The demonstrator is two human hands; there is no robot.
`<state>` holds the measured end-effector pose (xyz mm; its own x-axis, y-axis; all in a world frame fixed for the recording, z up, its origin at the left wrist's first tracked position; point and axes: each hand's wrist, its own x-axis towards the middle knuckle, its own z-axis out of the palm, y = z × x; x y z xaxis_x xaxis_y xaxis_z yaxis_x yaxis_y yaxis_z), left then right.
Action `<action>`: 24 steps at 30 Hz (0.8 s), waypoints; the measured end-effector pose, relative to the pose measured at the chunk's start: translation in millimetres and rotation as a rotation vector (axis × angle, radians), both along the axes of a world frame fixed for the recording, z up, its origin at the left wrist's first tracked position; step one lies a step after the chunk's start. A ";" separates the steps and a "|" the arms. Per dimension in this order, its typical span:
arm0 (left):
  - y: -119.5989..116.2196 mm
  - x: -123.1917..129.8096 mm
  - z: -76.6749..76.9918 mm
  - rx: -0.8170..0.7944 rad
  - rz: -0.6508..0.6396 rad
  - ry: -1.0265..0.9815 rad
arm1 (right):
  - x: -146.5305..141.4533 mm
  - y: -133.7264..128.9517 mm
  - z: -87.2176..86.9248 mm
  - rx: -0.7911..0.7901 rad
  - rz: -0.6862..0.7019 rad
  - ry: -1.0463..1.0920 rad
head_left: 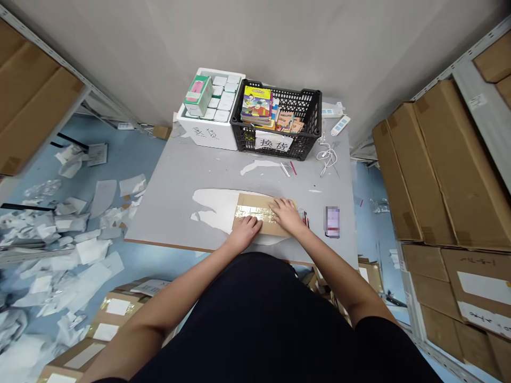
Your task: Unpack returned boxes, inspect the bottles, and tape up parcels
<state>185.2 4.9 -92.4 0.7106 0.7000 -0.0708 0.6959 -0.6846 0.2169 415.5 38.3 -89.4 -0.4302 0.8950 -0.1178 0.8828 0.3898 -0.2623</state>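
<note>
A flat brown cardboard box (259,200) lies on the table near its front edge, with a shiny strip of clear tape (257,211) across its top. My left hand (246,232) rests on the box's near left part, its fingers laid on the tape. On the right end, my right hand (286,215) lies flat with its fingers spread. Neither hand grips anything. White torn paper (213,202) sits under and left of the box. Just right of my right hand is a small red and black object (305,219), partly hidden by my wrist.
At the table's back stand a white foam box (211,134) of small cartons and a black crate (307,127) with books. A phone (332,221), a white cable (328,157) and a power strip (340,125) lie to the right. Cardboard boxes (423,175) fill the right shelf; paper scraps (88,250) litter the floor.
</note>
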 end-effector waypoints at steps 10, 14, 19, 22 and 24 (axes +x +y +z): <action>3.7 -1.1 -8.8 0.009 -0.022 0.040 | -9.3 12.5 -0.5 0.023 0.067 -0.178; 9.2 -0.8 -13.5 -0.058 -0.028 0.034 | -19.5 17.4 0.0 -0.020 0.078 -0.230; 19.6 0.0 -15.8 -0.148 -0.057 0.054 | -39.1 11.5 -4.0 0.021 -0.026 -0.273; 25.1 -0.3 -15.6 -0.191 -0.063 0.062 | -39.9 16.2 1.1 -0.015 -0.045 -0.262; 27.6 -0.4 -14.1 -0.206 -0.058 0.070 | -32.7 28.5 8.9 -0.098 -0.028 -0.223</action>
<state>184.8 32.5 -106.5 0.7377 0.6238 -0.2582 0.6749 -0.6702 0.3088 382.8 66.8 -80.6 -0.3586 0.8859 -0.2942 0.9333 0.3464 -0.0946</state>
